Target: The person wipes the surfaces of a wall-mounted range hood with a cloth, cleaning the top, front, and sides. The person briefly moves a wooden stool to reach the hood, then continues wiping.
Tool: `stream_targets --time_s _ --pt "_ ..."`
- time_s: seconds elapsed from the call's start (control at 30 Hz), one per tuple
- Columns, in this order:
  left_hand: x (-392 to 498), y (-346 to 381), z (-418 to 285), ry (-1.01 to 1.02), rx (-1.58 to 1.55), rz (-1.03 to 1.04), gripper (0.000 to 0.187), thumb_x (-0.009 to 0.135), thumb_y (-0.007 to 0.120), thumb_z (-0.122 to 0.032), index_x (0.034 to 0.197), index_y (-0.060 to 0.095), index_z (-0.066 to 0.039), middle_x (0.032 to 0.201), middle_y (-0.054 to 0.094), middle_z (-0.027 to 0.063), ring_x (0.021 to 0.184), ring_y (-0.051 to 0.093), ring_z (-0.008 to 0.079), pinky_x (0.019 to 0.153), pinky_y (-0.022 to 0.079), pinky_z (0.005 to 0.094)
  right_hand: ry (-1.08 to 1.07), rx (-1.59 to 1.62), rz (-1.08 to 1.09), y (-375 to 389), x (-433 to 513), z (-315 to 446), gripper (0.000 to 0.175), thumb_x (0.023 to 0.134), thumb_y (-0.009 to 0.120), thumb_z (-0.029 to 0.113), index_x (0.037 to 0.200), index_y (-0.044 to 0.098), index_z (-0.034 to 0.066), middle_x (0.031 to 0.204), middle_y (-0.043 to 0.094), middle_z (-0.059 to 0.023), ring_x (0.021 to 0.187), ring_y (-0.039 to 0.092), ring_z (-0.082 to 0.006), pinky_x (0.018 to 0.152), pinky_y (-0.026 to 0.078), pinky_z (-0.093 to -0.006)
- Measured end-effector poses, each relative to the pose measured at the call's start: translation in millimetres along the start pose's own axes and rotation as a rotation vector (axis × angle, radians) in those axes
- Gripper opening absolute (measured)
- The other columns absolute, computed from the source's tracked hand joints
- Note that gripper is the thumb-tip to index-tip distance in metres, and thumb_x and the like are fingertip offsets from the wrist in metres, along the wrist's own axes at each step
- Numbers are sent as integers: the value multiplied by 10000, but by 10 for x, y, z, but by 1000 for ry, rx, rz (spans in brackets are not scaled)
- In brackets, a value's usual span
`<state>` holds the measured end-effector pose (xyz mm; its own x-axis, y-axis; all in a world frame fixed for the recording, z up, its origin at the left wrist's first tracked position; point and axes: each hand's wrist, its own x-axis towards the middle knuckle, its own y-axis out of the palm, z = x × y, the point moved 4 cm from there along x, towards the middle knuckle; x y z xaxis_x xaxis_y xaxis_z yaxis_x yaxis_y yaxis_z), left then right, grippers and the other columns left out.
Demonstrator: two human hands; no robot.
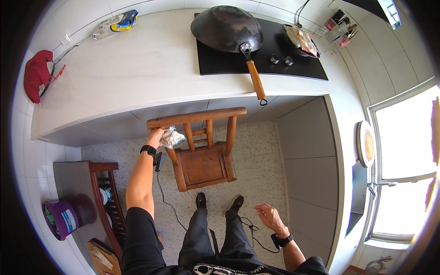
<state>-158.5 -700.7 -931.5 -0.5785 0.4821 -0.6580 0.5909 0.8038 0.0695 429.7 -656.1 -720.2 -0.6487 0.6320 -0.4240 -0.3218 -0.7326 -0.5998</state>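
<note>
A wooden chair (206, 165) stands on the pebble-patterned floor before me, its backrest towards the counter. My left hand (157, 136) is at the left end of the chair's top rail, closed around a crumpled pale cloth (172, 138) that hangs beside the back post. How far the fingers wrap the rail is hidden. Low on the right, away from the chair, my right hand (270, 216) hangs with its fingers slightly bent and nothing in it. Both wrists carry black straps with small devices and cables.
A wok (227, 29) rests upside down on the black cooktop (223, 65), its wooden handle (256, 80) jutting over the counter edge. On the left stands a cabinet (74, 178) with a purple bucket (65, 220). Cables trail near my feet. A sink (357, 199) lies right.
</note>
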Motion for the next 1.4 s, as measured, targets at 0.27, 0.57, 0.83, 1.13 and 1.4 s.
stream_targets --time_s 0.27,0.57,0.83,1.13,1.4 --pt "319 -199 34 -55 -216 25 204 965 576 -70 1136 684 -50 1049 730 53 919 704 184 783 583 379 3 -106 51 62 79 -38 219 921 632 94 1117 692 18 983 697 -166 868 712 -339 757 568 -412" --pt "652 -427 20 -24 -216 43 182 930 589 -43 1067 706 -16 1010 736 80 889 713 203 772 591 365 69 -100 85 52 249 -94 216 922 623 86 1116 689 20 1024 693 -164 890 705 -352 777 561 -422" --pt "814 -485 119 78 -97 -86 234 977 618 -154 1153 681 -14 1088 725 84 924 704 194 789 584 354 -4 -61 29 95 690 -160 295 925 597 94 1200 647 -3 1101 682 -209 1034 661 -397 856 538 -443" --pt "570 -393 -69 61 29 -179 288 935 564 -70 1202 635 11 1145 679 113 1007 664 219 833 530 365 -33 776 -274 -140 4087 22 863 886 416 -103 1643 77 138 1707 81 -104 1548 170 -312 1213 230 -447" --pt "434 -325 -150 153 -71 -178 118 896 557 11 982 629 -26 930 653 75 880 663 200 765 542 354 -46 624 -478 26 4671 472 908 784 418 -80 1601 25 -25 1679 -20 -218 1555 27 -390 1252 111 -373"
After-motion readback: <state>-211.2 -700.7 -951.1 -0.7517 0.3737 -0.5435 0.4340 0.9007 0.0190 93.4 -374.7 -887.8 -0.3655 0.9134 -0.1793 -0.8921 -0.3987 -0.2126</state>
